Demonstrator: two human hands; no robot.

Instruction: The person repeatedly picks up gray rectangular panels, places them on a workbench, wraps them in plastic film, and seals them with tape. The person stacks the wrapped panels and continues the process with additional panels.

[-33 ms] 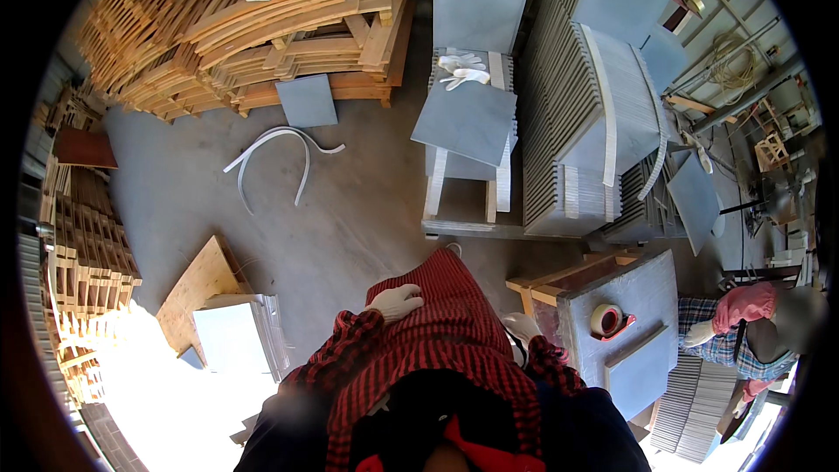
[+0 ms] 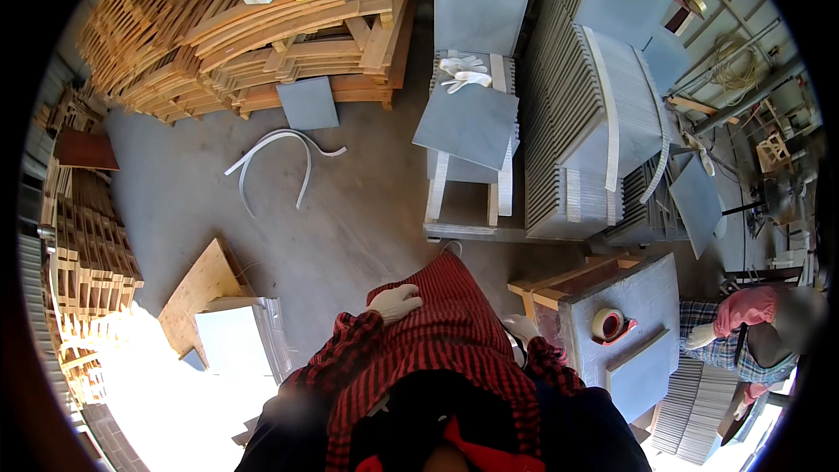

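My left hand (image 2: 396,301), in a white glove, lies against the front of my red-and-black striped apron (image 2: 454,315). Its fingers are loosely extended, and nothing shows in them. At the apron's right side hangs my right hand (image 2: 522,327), also gloved in white, close to the left edge of a worktable (image 2: 577,332). Its fingers are too small and partly hidden to read. On the worktable are a roll of tape (image 2: 606,323) on a red dispenser and a flat grey panel (image 2: 638,371).
Ahead stand stacks of grey slabs (image 2: 481,13) on a pallet, white gloves (image 2: 465,74) on one. Wooden pallets (image 2: 297,61) are piled at the far left; curved white strips (image 2: 306,166) lie on the floor. A co-worker (image 2: 743,332) is at the right.
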